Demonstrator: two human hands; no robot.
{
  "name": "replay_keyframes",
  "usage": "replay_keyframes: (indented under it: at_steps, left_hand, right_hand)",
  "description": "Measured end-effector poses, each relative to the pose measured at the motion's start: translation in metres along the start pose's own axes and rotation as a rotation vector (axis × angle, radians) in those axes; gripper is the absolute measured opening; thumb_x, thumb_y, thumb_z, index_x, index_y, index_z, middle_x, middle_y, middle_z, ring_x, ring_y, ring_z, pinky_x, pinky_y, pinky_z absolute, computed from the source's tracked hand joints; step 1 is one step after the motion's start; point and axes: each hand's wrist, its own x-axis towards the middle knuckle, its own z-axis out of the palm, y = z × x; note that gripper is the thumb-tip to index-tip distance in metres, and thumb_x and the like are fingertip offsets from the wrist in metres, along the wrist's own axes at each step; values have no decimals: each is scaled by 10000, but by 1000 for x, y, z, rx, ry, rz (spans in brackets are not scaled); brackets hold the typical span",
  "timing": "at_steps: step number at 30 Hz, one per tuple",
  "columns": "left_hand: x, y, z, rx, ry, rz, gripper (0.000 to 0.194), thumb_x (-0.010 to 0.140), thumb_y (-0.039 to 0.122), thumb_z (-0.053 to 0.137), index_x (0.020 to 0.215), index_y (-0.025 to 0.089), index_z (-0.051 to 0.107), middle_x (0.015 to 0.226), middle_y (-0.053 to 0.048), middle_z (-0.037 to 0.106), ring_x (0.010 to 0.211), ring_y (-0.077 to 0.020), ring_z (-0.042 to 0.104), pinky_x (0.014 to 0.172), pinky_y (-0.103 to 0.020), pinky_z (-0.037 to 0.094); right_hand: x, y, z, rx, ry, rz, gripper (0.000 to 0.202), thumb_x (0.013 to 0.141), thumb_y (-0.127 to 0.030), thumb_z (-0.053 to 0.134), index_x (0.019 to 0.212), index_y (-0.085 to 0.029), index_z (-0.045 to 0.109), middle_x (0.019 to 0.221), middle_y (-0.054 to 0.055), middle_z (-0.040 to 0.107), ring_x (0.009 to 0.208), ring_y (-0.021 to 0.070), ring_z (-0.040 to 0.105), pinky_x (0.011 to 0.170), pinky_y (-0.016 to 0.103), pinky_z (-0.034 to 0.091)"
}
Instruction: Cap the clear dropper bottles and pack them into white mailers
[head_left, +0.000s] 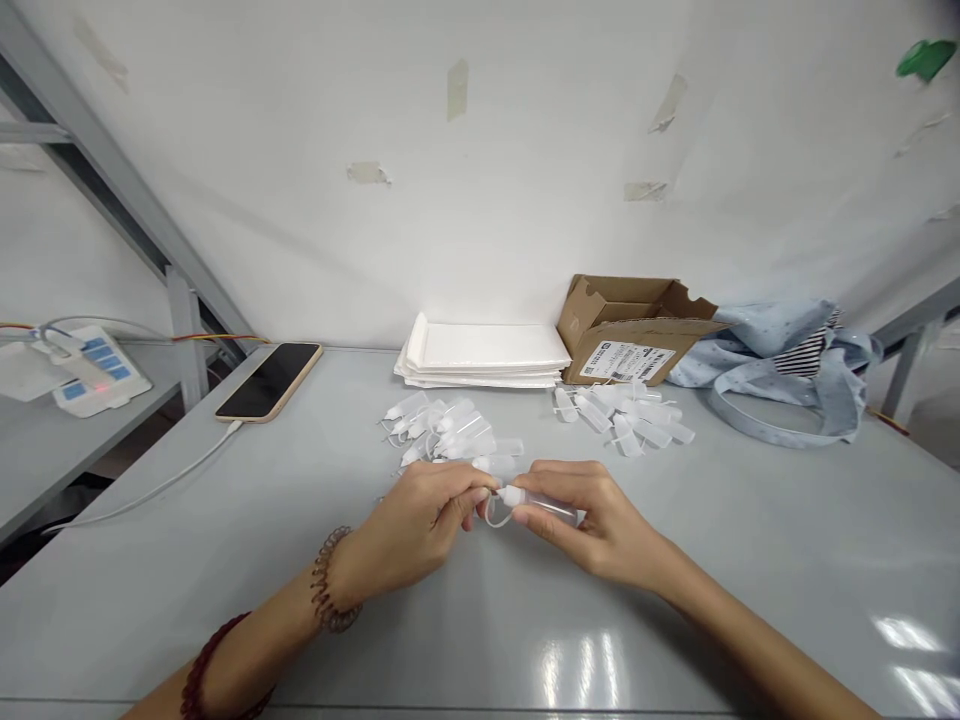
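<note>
Between my hands, low over the grey table (pixel 360 640), a small clear squeeze bottle (pixel 551 506) lies on its side with its white top pointing left. My right hand (pixel 592 515) grips the bottle's body between thumb and fingers. At the tip, my left hand (pixel 427 520) pinches the end of the thin white cap strap (pixel 495 518), which loops below the nozzle; the fingers hide the cap itself. Just beyond my left hand is a pile of similar bottles (pixel 457 425). A second pile of small bottles (pixel 626 412) lies farther right.
At the wall stand a stack of white padded envelopes (pixel 487 348) and an open cardboard box (pixel 630 330). Light blue cloth with a strap (pixel 787 375) lies right of it. A phone (pixel 270 382) with a charging cable (pixel 165 488) rests at left, near a power strip (pixel 105 370).
</note>
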Motion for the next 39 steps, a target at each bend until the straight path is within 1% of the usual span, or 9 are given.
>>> replay_keyframes:
  at_steps: [6,12,18,22,26,30,33,35,39]
  left_hand:
    - [0,-1,1,13,-27,-50,275,920,139,368,843,159,631,681,3,617,573,-101,532,618,-233,423]
    - [-1,-3,5,21,-25,-43,276,917,140,365,819,164,622,675,4,624,556,-97,528,603,-223,423]
    - [1,-2,4,50,-39,-49,279,912,127,355,813,167,613,675,4,620,558,-99,529,599,-223,420]
    - [1,-3,4,62,-37,-35,277,910,120,351,807,163,603,664,6,604,554,-101,520,595,-225,416]
    - [1,-4,7,114,-22,15,268,903,98,347,828,164,596,668,6,585,581,-111,522,611,-229,419]
    - [0,-3,6,157,-51,42,265,904,92,352,842,163,599,688,-3,592,617,-122,533,624,-233,422]
    - [1,-3,2,189,-36,24,236,910,109,383,892,169,610,712,-2,610,644,-125,546,626,-233,419]
    - [2,-5,-3,246,26,11,223,914,124,392,914,164,611,718,-4,616,645,-126,547,617,-234,415]
    - [4,-14,-9,487,127,-50,252,927,155,361,923,147,612,695,-19,594,615,-142,529,576,-253,397]
  right_hand:
    - [0,3,2,2,8,-12,249,905,-321,501,926,-169,697,750,47,640,634,126,544,588,239,424]
    - [1,5,4,14,14,-18,225,900,-295,514,960,-183,700,766,42,650,636,124,543,563,232,402]
    - [2,4,4,-14,12,-51,220,907,-275,500,922,-171,693,752,40,646,617,116,531,557,229,389]
    - [2,5,6,-59,27,-65,208,899,-262,506,898,-152,683,732,44,638,591,114,516,539,230,378]
    - [1,8,7,-128,27,-104,206,905,-257,492,918,-158,672,732,48,634,608,124,526,575,244,402]
    - [1,12,5,-141,42,-127,198,897,-267,508,915,-149,666,724,52,624,627,136,540,583,254,417]
    - [4,18,-1,-136,87,-126,224,909,-305,493,935,-155,658,771,59,614,670,140,555,610,260,444]
    - [7,27,-7,-197,153,-78,250,926,-319,455,956,-161,647,833,75,612,723,152,568,644,275,462]
    - [11,58,-19,-543,318,93,255,920,-323,439,1035,-179,616,1011,122,604,930,241,562,732,357,479]
